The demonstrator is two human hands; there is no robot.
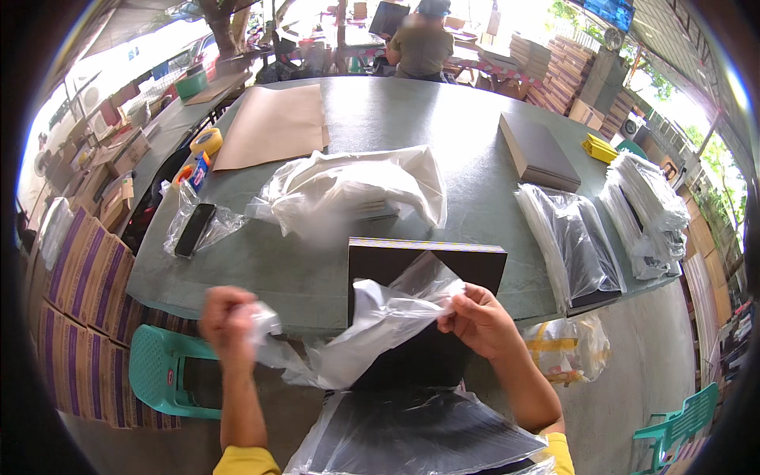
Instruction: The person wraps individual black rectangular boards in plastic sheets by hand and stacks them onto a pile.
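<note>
My left hand [229,321] is closed on one end of a crumpled clear plastic bag [352,336], left of the middle. On the bag's other side, my right hand [479,317] pinches its edge between thumb and fingers. Behind the bag stands a flat black block [475,273] with a pale layered top edge, leaning at the near table edge; the bag hides part of it. Closest to me lies a black flat item in clear plastic [419,435]. Beyond my hands, a heap of white plastic bags [348,182] rests on the table.
On the green table [475,111] are brown paper [273,127], a phone [195,229], tape rolls [206,142], a dark box [538,154], and wrapped packs [574,245]. Green stools [158,372] and a chair [677,427] stand nearby. Cartons [87,277] are stacked left. A person [423,47] sits beyond.
</note>
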